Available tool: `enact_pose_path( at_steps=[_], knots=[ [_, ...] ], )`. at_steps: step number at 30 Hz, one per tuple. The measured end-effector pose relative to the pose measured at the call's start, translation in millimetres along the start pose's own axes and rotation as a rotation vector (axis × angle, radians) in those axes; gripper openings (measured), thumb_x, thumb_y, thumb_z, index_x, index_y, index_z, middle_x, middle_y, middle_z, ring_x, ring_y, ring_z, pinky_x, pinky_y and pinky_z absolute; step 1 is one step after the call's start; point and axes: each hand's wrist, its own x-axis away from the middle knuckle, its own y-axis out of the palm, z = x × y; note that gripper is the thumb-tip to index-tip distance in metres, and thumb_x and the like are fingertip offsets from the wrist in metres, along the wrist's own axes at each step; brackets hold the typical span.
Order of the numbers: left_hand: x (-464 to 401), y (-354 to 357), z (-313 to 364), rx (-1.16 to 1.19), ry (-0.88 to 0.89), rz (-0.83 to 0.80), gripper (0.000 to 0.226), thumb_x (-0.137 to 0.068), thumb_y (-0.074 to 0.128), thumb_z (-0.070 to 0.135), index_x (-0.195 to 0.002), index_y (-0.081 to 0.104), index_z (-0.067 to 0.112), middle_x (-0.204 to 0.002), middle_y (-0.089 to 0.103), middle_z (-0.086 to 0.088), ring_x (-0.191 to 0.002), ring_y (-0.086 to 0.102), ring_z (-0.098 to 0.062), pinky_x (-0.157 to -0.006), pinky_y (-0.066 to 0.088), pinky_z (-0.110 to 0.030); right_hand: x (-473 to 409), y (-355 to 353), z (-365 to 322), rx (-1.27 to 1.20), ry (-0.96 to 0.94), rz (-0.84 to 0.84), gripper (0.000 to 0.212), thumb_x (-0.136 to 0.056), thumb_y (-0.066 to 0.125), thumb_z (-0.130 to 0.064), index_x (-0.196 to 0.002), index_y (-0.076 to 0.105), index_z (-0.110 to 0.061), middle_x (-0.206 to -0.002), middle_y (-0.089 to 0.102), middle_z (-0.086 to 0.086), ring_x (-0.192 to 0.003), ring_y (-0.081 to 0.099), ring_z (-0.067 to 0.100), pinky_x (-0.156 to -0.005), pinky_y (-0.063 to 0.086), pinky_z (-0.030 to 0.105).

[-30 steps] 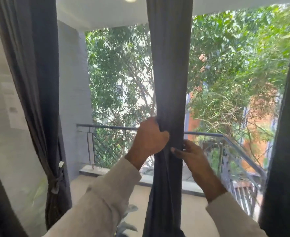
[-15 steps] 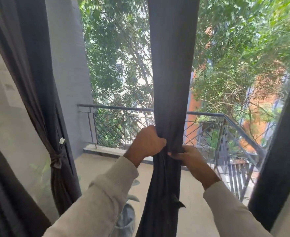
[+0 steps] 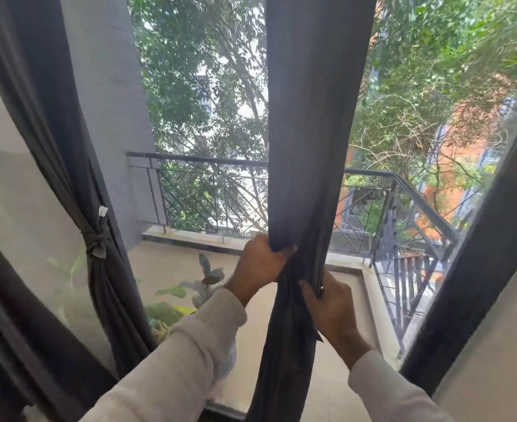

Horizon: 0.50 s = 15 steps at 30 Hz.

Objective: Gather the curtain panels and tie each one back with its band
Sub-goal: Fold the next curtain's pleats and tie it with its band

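Nearest to us, our two pale knit sleeves reach forward to the dark grey fabric curtain panel [image 3: 315, 147] hanging in the middle of the glass door. Our left hand [image 3: 258, 264] has its fingers curled tight round the bunched folds, clamped on the cloth from the left side, which we judge keeps the gather from spreading. Just below and to the right, our right hand [image 3: 331, 303] grips the panel too, fingers wrapped on a narrow dark strip at the edge of the folds; we take it for the tie band [image 3: 318, 284], though we cannot tell for certain. The hands sit close, one above the other, likely so that one holds while the other wraps.

To the left, a second dark grey curtain panel [image 3: 68, 147] is already drawn in at the waist by a knotted grey band [image 3: 97, 243], so we judge one tie-back done and this one in hand.

Beyond the glass lie a leafy potted plant [image 3: 202, 284], the black metal balcony railing [image 3: 196, 159] and green trees [image 3: 202, 71].
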Motion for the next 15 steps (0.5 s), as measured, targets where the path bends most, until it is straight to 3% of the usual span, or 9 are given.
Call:
enact_pose_path(
  at_steps=[2, 3, 6, 8, 10, 13, 15],
  knots=[
    [7.0, 6.3, -3.8, 0.105, -0.025, -0.025, 0.032, -0.088, 0.083, 0.054, -0.085, 0.08, 0.022, -0.081, 0.081, -0.004, -0.071, 0.08, -0.026, -0.066, 0.068, -0.053, 20.6, 6.3, 2.5, 0.044, -0.078, 0.0, 0.02, -0.098, 0.065, -0.024, -0.117, 0.071, -0.02, -0.097, 0.074, -0.004, -0.078, 0.068, 0.017, -0.072, 0.059, 0.035],
    [11.3, 8.9, -5.0, 0.157, -0.033, -0.044, 0.038, -0.087, 0.082, 0.058, -0.086, 0.081, 0.019, -0.082, 0.082, -0.005, -0.073, 0.08, -0.028, -0.069, 0.068, -0.054, 30.7, 7.4, 2.9, 0.054, -0.122, -0.012, 0.024, -0.101, 0.06, -0.025, -0.122, 0.069, -0.018, -0.106, 0.074, -0.001, -0.088, 0.07, 0.02, -0.077, 0.06, 0.04],
    [25.6, 14.2, -8.7, 0.338, -0.008, -0.144, 0.063, -0.085, 0.078, 0.071, -0.093, 0.083, 0.009, -0.087, 0.083, -0.01, -0.086, 0.081, -0.036, -0.081, 0.067, -0.057, 59.0, 8.8, 7.4, 0.061, -0.244, -0.108, 0.046, -0.106, 0.055, -0.023, -0.151, 0.054, -0.014, -0.148, 0.061, 0.001, -0.13, 0.061, 0.014, -0.107, 0.053, 0.028],
    [32.4, 17.3, -15.2, 0.341, 0.094, -0.237, 0.065, -0.081, 0.078, 0.075, -0.098, 0.083, 0.013, -0.093, 0.084, -0.008, -0.093, 0.081, -0.038, -0.089, 0.066, -0.057, 72.0, 8.1, 10.1, 0.109, -0.281, -0.197, 0.057, -0.108, 0.05, -0.025, -0.163, 0.037, -0.014, -0.166, 0.041, 0.004, -0.144, 0.048, 0.014, -0.115, 0.043, 0.024],
    [33.7, 17.5, -22.9, 0.204, 0.211, -0.268, 0.057, -0.075, 0.087, 0.069, -0.102, 0.082, 0.02, -0.096, 0.084, 0.0, -0.093, 0.081, -0.03, -0.09, 0.064, -0.054, 73.5, 6.8, 17.2, 0.159, -0.319, -0.251, 0.056, -0.109, 0.049, -0.024, -0.163, 0.036, -0.015, -0.168, 0.037, 0.006, -0.145, 0.048, 0.02, -0.115, 0.041, 0.022],
    [26.1, 18.8, -37.1, 0.07, 0.264, -0.146, 0.05, -0.071, 0.084, 0.06, -0.101, 0.083, 0.021, -0.094, 0.084, 0.004, -0.088, 0.081, -0.023, -0.086, 0.065, -0.051, 63.5, 1.6, 24.7, 0.027, -0.329, -0.225, 0.044, -0.105, 0.057, -0.012, -0.149, 0.058, -0.012, -0.157, 0.054, 0.004, -0.138, 0.057, 0.016, -0.113, 0.047, 0.026],
    [19.9, 18.3, -43.0, 0.111, 0.219, -0.116, 0.051, -0.071, 0.076, 0.057, -0.101, 0.084, 0.016, -0.098, 0.084, -0.001, -0.092, 0.081, -0.027, -0.087, 0.064, -0.055, 53.4, -2.6, 19.9, -0.242, -0.037, -0.114, 0.031, -0.1, 0.063, -0.005, -0.129, 0.07, -0.015, -0.127, 0.075, -0.004, -0.109, 0.074, 0.013, -0.095, 0.062, 0.045]
  ],
)
